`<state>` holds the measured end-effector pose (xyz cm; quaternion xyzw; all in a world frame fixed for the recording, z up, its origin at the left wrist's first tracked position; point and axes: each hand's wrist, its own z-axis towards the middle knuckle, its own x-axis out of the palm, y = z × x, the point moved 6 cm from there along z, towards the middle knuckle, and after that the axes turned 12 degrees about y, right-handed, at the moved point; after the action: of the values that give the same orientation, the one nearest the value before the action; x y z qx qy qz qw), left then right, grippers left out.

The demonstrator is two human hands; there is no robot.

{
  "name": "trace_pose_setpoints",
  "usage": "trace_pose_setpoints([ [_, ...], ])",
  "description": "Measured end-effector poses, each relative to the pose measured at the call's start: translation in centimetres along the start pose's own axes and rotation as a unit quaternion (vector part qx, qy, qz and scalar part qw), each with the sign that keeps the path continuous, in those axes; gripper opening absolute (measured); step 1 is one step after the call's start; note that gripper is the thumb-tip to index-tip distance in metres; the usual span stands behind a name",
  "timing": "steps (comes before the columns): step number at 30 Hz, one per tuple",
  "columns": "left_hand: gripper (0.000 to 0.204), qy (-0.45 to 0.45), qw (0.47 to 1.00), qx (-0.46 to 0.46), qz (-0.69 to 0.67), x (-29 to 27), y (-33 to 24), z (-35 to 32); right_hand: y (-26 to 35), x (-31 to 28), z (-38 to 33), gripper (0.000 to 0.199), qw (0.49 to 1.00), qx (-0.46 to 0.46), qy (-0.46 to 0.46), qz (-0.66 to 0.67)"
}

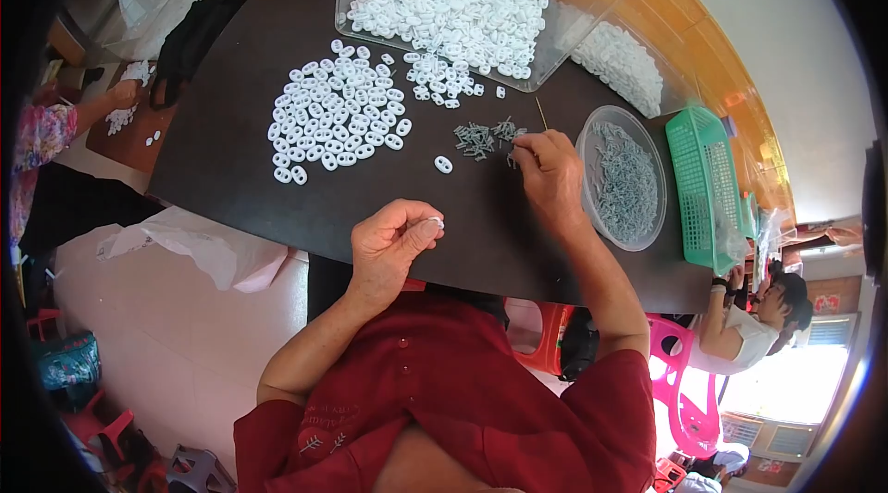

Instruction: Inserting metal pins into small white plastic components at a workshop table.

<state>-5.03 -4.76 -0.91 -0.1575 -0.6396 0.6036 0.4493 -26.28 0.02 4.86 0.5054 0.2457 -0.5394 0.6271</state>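
Fingers [422, 236] of the left hand [384, 251] are pinching and mostly hiding a small white piece [438, 222] above the dark table [481, 257]; the right hand [555, 180] is hovering bunched beside the loose grey screws [474, 141], and whether it is gripping one cannot be told; dim lettering [333, 421] is crossing the red shirt [444, 354], only partly legible

I pinch a white piece [437, 222], mostly hidden, in left hand [392, 248]; grey screws [475, 141] lie heaped beside right hand [552, 178].
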Motion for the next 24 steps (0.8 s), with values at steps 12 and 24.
trace_pose_setpoints([
  [12, 0.010, 0.007, 0.999, -0.001, 0.034, 0.0, 0.1, 0.0, 0.1, 2.5, 1.5, 0.009, 0.993, -0.032, 0.035, -0.109],
  [24, 0.012, 0.000, 1.000, -0.005, 0.021, 0.1, -0.1, 0.1, 3.1, 1.0, 0.7, 0.009, 0.994, -0.100, 0.031, -0.026],
])
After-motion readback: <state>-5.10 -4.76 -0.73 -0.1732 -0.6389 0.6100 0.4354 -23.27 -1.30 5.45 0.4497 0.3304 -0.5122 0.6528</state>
